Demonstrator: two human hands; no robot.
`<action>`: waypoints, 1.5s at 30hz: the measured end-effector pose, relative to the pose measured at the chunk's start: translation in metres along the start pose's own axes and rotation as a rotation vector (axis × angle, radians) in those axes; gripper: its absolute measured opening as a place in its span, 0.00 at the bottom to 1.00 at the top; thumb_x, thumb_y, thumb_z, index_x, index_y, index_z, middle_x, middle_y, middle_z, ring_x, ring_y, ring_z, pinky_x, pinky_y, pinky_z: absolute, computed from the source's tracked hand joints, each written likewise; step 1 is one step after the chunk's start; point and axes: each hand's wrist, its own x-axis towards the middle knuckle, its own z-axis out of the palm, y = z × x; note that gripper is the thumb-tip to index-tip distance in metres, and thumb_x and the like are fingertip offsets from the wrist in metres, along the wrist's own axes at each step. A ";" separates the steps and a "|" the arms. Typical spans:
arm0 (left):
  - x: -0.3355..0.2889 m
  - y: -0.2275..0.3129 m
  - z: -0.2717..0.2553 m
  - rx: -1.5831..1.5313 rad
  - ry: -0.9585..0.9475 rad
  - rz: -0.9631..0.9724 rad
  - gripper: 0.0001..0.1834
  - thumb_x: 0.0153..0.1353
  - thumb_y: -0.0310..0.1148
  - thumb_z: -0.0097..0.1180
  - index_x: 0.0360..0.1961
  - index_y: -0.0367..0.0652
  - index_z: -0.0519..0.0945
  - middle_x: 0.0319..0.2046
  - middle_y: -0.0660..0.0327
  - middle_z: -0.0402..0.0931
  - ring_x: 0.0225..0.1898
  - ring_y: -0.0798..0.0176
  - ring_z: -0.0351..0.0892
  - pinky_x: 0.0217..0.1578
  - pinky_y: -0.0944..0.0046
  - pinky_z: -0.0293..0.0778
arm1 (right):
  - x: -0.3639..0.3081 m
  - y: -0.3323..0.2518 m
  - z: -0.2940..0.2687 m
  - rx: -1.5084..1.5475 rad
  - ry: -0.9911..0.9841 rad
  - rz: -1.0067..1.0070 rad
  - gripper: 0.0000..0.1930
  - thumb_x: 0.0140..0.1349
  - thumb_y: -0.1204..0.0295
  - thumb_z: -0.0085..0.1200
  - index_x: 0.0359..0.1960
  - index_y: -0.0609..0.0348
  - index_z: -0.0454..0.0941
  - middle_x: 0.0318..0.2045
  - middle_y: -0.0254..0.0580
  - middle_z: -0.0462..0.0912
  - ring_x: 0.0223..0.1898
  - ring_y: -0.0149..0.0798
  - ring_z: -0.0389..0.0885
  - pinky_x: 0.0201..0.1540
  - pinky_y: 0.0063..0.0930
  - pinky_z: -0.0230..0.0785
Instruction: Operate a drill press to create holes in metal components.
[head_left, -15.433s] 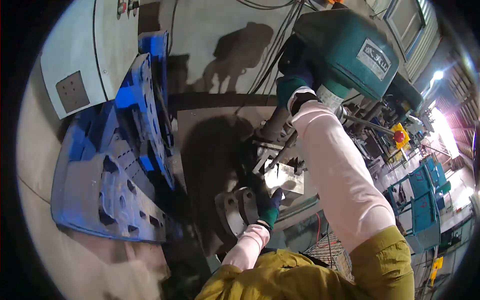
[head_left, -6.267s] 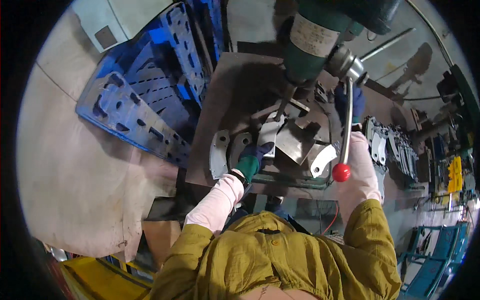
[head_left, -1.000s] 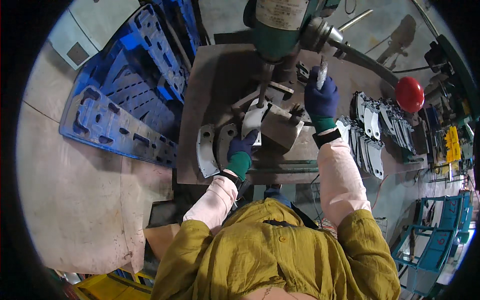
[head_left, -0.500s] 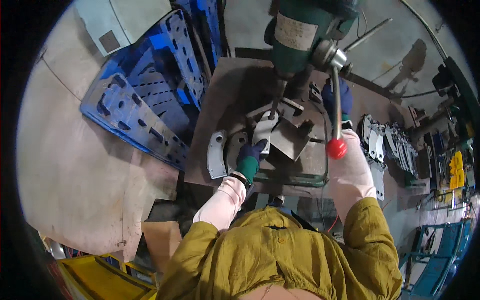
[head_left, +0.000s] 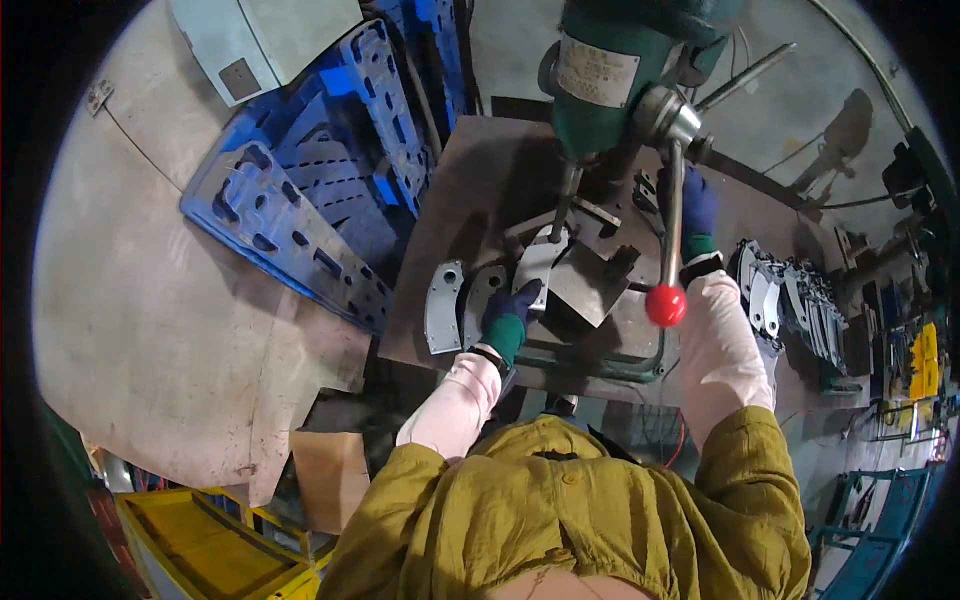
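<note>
My left hand (head_left: 510,310), in a dark blue and green glove, is closed on the lower end of a curved grey metal plate (head_left: 536,262). The drill bit (head_left: 562,212) of a green drill press (head_left: 590,110) comes down over the plate's far end; whether it touches is unclear. An angled metal block (head_left: 588,285) lies right beside the plate. My right hand (head_left: 695,210), gloved alike, is at the feed lever (head_left: 673,225) with its red ball knob (head_left: 665,305). That lever passes in front of the hand, and its fingers are hidden.
Two more curved plates (head_left: 442,305) (head_left: 482,300) lie left of my left hand. Rows of metal plates (head_left: 790,300) stand on the right of the bench (head_left: 430,240). Blue perforated panels (head_left: 290,230) lean at the left. A cardboard piece (head_left: 330,480) is below.
The whole view has shifted a little. The red knob has swung slightly left relative to the press. My left hand stays on the plate under the bit.
</note>
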 end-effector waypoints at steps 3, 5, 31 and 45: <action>-0.016 0.023 0.002 0.125 -0.039 0.022 0.36 0.50 0.59 0.67 0.38 0.29 0.83 0.31 0.51 0.84 0.27 0.56 0.84 0.32 0.59 0.76 | -0.035 0.009 0.018 0.118 -0.039 0.144 0.16 0.58 0.63 0.59 0.47 0.54 0.79 0.38 0.44 0.83 0.37 0.47 0.83 0.40 0.41 0.74; -0.014 0.020 -0.005 0.123 -0.012 -0.001 0.37 0.50 0.59 0.67 0.41 0.29 0.82 0.32 0.51 0.84 0.26 0.57 0.83 0.32 0.59 0.77 | -0.034 -0.043 0.004 0.159 -0.028 0.173 0.11 0.60 0.67 0.59 0.43 0.56 0.84 0.31 0.41 0.85 0.29 0.37 0.83 0.35 0.32 0.74; -0.037 -0.011 -0.033 -0.057 -0.530 -0.029 0.18 0.67 0.44 0.55 0.52 0.46 0.77 0.37 0.59 0.82 0.35 0.60 0.84 0.30 0.66 0.76 | 0.075 -0.130 -0.182 1.902 -0.721 0.790 0.19 0.71 0.64 0.43 0.55 0.64 0.74 0.49 0.44 0.82 0.41 0.32 0.83 0.41 0.18 0.77; -0.028 -0.152 -0.128 -0.198 -0.294 -0.201 0.15 0.64 0.43 0.60 0.44 0.46 0.77 0.37 0.56 0.81 0.36 0.59 0.83 0.35 0.61 0.81 | 0.072 -0.144 -0.177 2.090 -0.617 0.945 0.21 0.72 0.63 0.39 0.59 0.62 0.71 0.45 0.37 0.83 0.44 0.32 0.80 0.45 0.24 0.74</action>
